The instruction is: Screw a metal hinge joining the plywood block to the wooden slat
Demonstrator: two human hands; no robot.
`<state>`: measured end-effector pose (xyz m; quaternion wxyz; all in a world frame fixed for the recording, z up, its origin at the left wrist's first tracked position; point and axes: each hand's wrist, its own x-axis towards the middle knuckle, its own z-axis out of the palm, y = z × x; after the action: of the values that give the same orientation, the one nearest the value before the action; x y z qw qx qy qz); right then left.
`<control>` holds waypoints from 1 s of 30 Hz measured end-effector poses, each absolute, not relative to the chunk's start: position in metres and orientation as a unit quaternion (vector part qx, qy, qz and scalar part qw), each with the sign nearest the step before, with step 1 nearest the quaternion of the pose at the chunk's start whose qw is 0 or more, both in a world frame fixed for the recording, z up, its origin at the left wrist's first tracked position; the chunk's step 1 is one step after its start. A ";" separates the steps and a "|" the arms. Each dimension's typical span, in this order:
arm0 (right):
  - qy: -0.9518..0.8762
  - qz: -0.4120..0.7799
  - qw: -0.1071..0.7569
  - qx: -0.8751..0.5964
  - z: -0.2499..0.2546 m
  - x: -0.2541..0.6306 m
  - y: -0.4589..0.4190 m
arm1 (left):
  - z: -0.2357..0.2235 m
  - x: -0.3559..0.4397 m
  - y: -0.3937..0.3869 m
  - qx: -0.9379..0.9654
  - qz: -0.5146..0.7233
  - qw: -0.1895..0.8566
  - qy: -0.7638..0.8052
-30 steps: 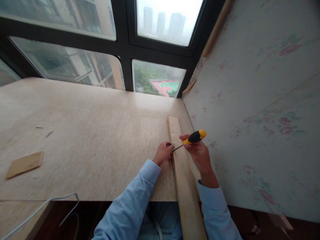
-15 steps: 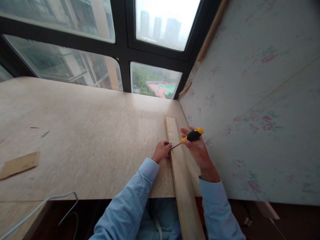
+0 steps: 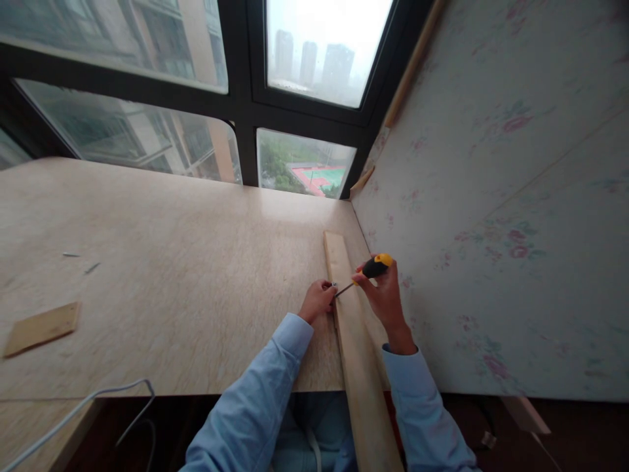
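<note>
A long wooden board [image 3: 354,341] lies on the marbled tabletop, its near end reaching past the front edge. My right hand [image 3: 386,295] is closed around the yellow and black handle of a screwdriver [image 3: 376,265]. Its thin shaft slants down to the left edge of the board. There my left hand [image 3: 317,300] pinches a small shiny metal piece [image 3: 334,284], too small to name, against the board's side. The screwdriver's tip is right by these fingertips; whether it touches the metal piece I cannot tell.
A flat scrap of wood [image 3: 42,328] and two small metal pieces [image 3: 92,267] lie on the tabletop [image 3: 196,262] at left. A white cable [image 3: 113,390] hangs over the front edge. A flowered wall [image 3: 491,262] stands close on the right, windows behind.
My right hand has turned around the screwdriver handle, its fingers now closed more fully. The handle has shifted slightly left. My left hand stays at the board's edge.
</note>
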<state>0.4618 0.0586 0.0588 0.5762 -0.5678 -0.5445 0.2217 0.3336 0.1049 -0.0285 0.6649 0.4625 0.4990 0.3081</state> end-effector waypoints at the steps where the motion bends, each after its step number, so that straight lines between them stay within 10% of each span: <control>1: -0.554 0.257 0.583 -0.536 0.058 0.462 0.058 | -0.029 0.334 0.105 0.465 0.308 0.663 0.499; 12: -0.547 0.394 0.573 -0.465 0.061 0.472 0.041 | -0.029 0.334 0.105 0.464 0.311 0.656 0.507; 25: -0.508 0.176 0.573 -0.618 0.047 0.472 0.055 | -0.027 0.334 0.103 0.468 0.314 0.653 0.506; 30: -0.552 0.274 0.574 -0.539 0.053 0.466 0.050 | -0.026 0.334 0.103 0.472 0.312 0.649 0.509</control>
<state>0.4662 0.0504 0.0528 0.5737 -0.5392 -0.5522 0.2744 0.3338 0.1033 -0.0264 0.6492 0.4716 0.5088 0.3117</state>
